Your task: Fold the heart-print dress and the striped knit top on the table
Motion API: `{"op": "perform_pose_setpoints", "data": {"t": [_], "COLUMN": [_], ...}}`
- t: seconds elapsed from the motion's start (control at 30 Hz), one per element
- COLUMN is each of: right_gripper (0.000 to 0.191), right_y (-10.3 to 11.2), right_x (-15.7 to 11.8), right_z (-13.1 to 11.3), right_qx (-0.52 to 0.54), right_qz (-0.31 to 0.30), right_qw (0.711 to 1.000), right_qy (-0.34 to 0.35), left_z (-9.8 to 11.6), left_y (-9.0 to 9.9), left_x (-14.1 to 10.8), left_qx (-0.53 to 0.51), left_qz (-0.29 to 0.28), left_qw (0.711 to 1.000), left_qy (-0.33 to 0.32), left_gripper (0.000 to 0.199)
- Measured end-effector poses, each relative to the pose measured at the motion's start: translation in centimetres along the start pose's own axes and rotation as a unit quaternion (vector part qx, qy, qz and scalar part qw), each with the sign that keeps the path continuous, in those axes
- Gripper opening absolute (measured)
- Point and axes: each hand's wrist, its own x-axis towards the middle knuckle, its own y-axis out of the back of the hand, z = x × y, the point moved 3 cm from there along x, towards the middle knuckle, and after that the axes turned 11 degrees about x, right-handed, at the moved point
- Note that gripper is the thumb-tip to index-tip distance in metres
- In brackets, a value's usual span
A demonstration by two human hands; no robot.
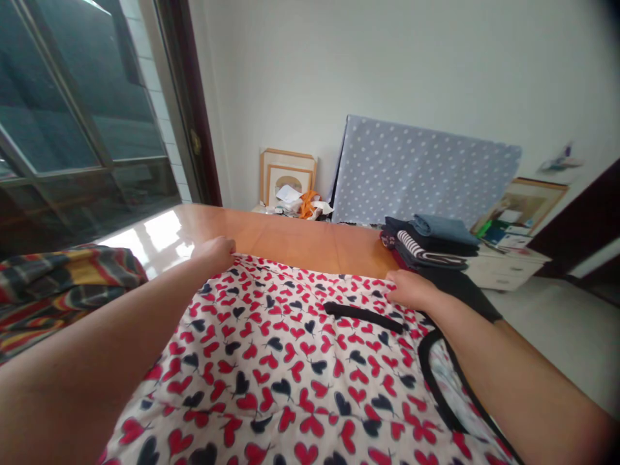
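Note:
A white garment (290,361) printed with red and dark hearts is spread in front of me over the wooden table (290,239). It looks like a top, with a black-trimmed opening (431,361) on its right side. A short black band (363,314) crosses the cloth near the far edge. My left hand (219,250) is closed on the far left corner. At the far right part of that edge, my right hand (411,289) pinches the cloth, its fingertips partly hidden. The near end of the garment runs out of view.
Folded clothes (431,242) are stacked at the table's right end. A striped plaid cloth (68,290) lies at the left. Beyond the table are picture frames (288,158), a dotted grey cloth (421,171) and a white cabinet (504,268).

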Motion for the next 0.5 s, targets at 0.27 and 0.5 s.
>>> {"op": "perform_pose_setpoints", "data": {"t": [0.27, 0.5], "right_gripper": [0.010, 0.012], "right_y": [2.9, 1.5], "right_x": [-6.6, -17.3], "right_z": [-1.5, -3.5], "right_qx": [0.020, -0.008], "right_qz": [0.092, 0.179], "right_qw": [0.996, 0.984], "right_qy": [-0.002, 0.014], "left_z": [-1.6, -3.7], "left_y": [2.4, 4.0], "left_x": [-4.4, -13.2], "left_qx": [0.003, 0.016], "left_qz": [0.058, 0.086], "left_qw": [0.998, 0.995], "left_qy": [-0.027, -0.050], "left_gripper": [0.029, 0.026]}}
